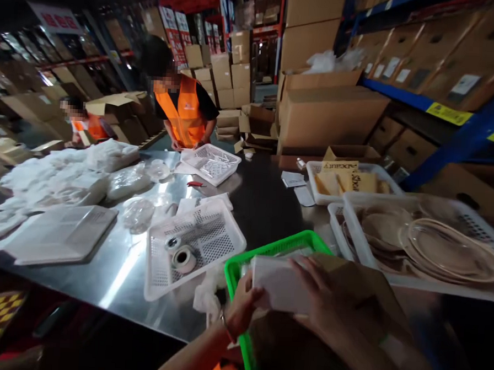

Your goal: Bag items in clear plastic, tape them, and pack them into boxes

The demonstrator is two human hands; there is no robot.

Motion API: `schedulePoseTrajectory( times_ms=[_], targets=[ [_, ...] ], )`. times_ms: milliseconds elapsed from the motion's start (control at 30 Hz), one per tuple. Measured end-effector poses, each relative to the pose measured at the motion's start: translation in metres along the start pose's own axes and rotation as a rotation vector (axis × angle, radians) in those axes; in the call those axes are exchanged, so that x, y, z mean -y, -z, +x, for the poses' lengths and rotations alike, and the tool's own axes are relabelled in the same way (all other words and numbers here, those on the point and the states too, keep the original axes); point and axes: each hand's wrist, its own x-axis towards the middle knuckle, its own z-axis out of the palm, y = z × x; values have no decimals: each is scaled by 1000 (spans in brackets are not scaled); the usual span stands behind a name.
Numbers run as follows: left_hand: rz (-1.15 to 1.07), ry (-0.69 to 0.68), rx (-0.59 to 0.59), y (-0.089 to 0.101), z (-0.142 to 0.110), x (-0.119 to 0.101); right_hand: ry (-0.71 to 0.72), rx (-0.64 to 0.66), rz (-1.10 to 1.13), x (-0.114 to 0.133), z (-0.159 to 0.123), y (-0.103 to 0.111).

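A flat white block [281, 283], perhaps a small box or a stack of paper, is held over the green basket [283, 243]. My left hand [244, 298] closes on its left end, thumb in front. At its right end and top edge lies my right hand [312, 285], fingers bent over it and slightly blurred. Brown cardboard or paper [361, 285] rests in the green basket, behind and below my right hand. What lies under the block is hidden.
Left of the green basket, a white basket [155, 274] holds tape or label rolls [184, 259]. Clear bins with coiled beige items [446, 250] stand right. Wrapped white packages [62, 233] cover the steel table's left. Across it, a person in an orange vest [187, 110] is beside another white basket [226, 175].
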Motion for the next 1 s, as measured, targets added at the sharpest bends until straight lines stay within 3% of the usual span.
schedulePoseTrajectory(
  times_ms=[100,200,333,400,500,600,733,833,1000],
  targets=[
    [-66,25,18,14,15,-4,119,98,-16,-10,54,-3],
    [100,110,-87,42,12,-1,177,296,6,-7,85,-22],
    [422,146,-268,95,-13,9,122,694,97,-10,82,-56],
    [594,117,-359,127,-27,7,106,824,122,-17,74,-68],
    [789,32,-601,179,-40,-12,127,813,172,-17,73,-76],
    [994,19,-787,230,-41,-46,151,835,145,14,87,-77],
    [1300,183,-766,278,-23,-85,236,763,217,88,127,-99],
    [1315,216,-699,297,-3,-99,303,618,329,138,173,-140],
    [1298,363,-575,305,13,-93,229,593,367,190,237,-228]
  ],
)
